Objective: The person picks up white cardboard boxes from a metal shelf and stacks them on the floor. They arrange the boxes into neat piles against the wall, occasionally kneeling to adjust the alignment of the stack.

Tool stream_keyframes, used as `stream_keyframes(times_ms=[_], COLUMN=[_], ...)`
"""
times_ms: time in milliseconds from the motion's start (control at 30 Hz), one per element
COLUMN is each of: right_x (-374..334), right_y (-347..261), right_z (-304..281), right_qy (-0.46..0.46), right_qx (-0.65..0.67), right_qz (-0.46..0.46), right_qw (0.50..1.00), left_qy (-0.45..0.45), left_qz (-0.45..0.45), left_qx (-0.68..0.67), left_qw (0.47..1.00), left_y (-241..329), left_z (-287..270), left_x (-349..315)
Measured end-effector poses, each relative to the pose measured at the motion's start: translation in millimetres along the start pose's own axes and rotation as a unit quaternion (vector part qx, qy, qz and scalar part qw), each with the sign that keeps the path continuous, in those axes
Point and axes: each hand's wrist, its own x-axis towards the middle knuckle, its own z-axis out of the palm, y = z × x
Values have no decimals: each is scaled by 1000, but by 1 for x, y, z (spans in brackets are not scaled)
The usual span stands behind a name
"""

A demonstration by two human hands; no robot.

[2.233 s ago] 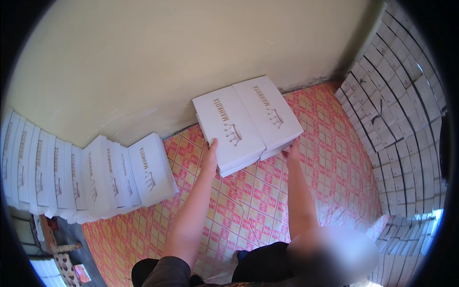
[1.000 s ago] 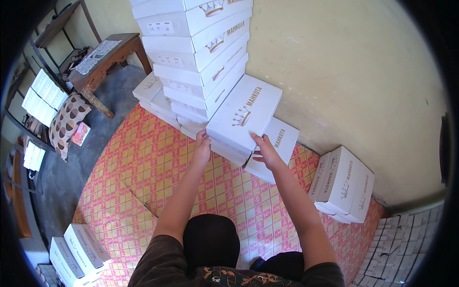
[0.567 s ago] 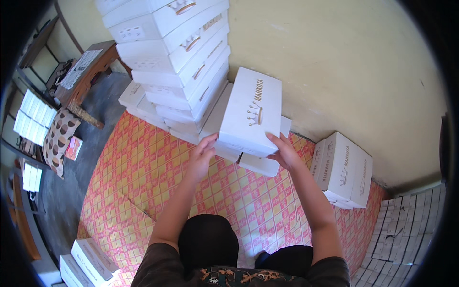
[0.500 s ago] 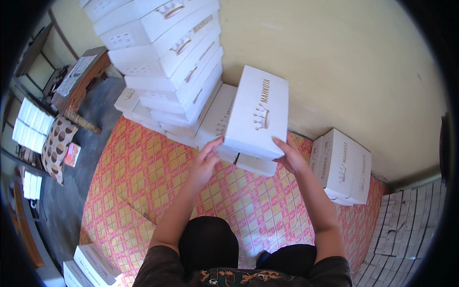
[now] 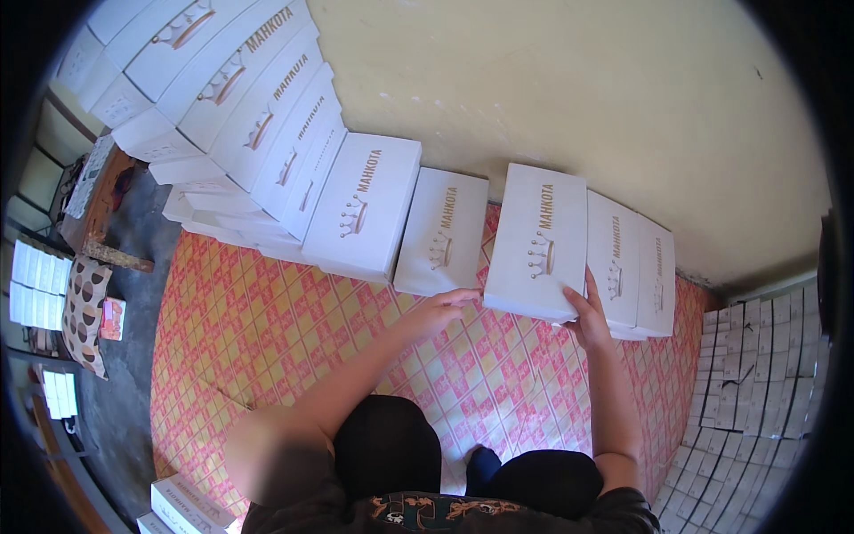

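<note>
Your right hand [image 5: 591,322] pinches the white rectangular cardboard box [image 5: 536,236], likely light and stiff, best held at both near corners, your left hand [image 5: 434,315] loosely extended beside it

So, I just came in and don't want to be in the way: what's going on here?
A person has a white box with a crown on top in hand. The right grip is closed on its near right corner; the left grip is by its near left corner, contact unclear. Another box lies to its left, more boxes to its right, and a tall stack stands farther left.
</note>
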Motion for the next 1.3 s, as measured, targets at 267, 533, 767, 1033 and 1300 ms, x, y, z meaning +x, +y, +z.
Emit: stream_keyframes(times_ms=[267,533,767,1033,1300], right_x=[34,39,59,64,75], right_y=[54,79,108,119,112], right_z=[-9,-13,-11,-27,-20], right_qy=[35,24,-1,17,-44], right_qx=[-45,1,81,129,106], right_qz=[-20,77,44,51,39], right_qw=[998,997,996,990,993], left_qy=[-76,-57,-20,-20,202], left_qz=[-24,-51,-9,-84,-96], left_qx=[47,45,75,4,-2], left_qw=[996,996,997,996,975], left_y=[-36,-32,-57,-42,-89], left_z=[24,28,16,14,-33], left_x=[6,2,-1,-5,-5])
